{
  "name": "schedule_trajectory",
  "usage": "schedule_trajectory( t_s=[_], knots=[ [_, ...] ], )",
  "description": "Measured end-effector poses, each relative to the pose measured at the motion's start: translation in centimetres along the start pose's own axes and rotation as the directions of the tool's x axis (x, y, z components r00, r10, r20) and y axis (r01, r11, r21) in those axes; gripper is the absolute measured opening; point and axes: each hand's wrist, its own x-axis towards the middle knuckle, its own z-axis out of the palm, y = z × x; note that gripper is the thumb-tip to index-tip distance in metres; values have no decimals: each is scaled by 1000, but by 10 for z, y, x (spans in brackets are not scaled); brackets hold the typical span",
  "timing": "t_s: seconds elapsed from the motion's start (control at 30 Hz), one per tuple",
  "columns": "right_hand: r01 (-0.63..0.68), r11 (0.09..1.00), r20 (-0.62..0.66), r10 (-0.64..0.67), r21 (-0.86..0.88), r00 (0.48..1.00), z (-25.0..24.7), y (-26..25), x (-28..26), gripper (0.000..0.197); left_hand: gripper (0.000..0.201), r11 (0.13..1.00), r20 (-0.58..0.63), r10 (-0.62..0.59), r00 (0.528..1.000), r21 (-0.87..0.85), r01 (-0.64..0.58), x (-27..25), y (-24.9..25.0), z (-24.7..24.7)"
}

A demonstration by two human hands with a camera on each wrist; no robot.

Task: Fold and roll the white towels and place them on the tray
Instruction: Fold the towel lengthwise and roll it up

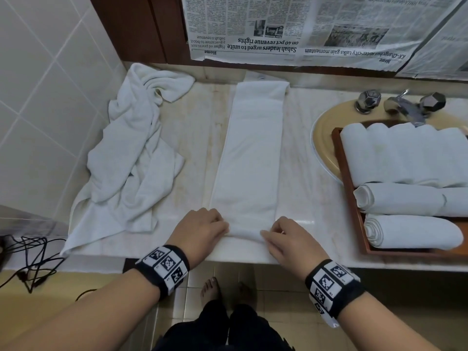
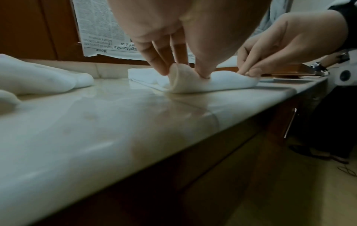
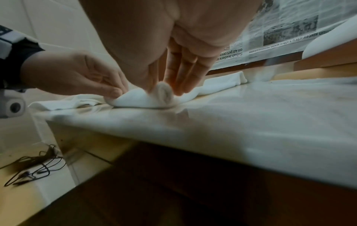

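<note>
A white towel (image 1: 253, 153), folded into a long strip, lies on the marble counter and runs away from me. Its near end is curled into a small roll (image 2: 183, 81) (image 3: 164, 94). My left hand (image 1: 202, 229) pinches the roll's left end between thumb and fingers. At the roll's right end my right hand (image 1: 286, 236) pinches it the same way. A wooden tray (image 1: 354, 211) at the right holds several rolled white towels (image 1: 410, 231). A crumpled white towel (image 1: 129, 158) lies at the left.
The tray sits over a beige sink (image 1: 324, 138) with chrome taps (image 1: 402, 105). Newspaper (image 1: 278, 29) covers the wall behind the counter. Black cables (image 1: 33, 259) lie on a ledge at the lower left. The counter's front edge (image 1: 228, 259) runs just under my wrists.
</note>
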Motion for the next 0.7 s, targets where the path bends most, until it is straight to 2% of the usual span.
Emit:
schedule_trajectory(
  t_s=[0.1, 0.23, 0.4, 0.57, 0.7],
  knots=[
    [11, 995, -38, -15, -99, 999, 9, -1, -5, 37, 27, 993, -51, 31, 998, 114, -25, -8, 3, 5],
    [-24, 983, -122, 2, -182, 993, 9, -6, -2, 45, 31, 981, -70, 81, 994, 185, -67, -12, 3, 4],
    [-7, 986, -138, -17, -168, 990, 8, -4, 8, 40, 31, 974, -73, 139, 988, 191, -122, -12, -5, 10],
    [22, 998, -139, -30, -55, 990, 11, -1, 10, 38, 29, 977, -105, 186, 977, 124, -172, -2, -9, 11],
    [19, 999, -154, -27, -51, 988, 10, 0, 9, 30, 30, 977, -65, 188, 980, 112, -180, 0, -15, 8]
  ],
)
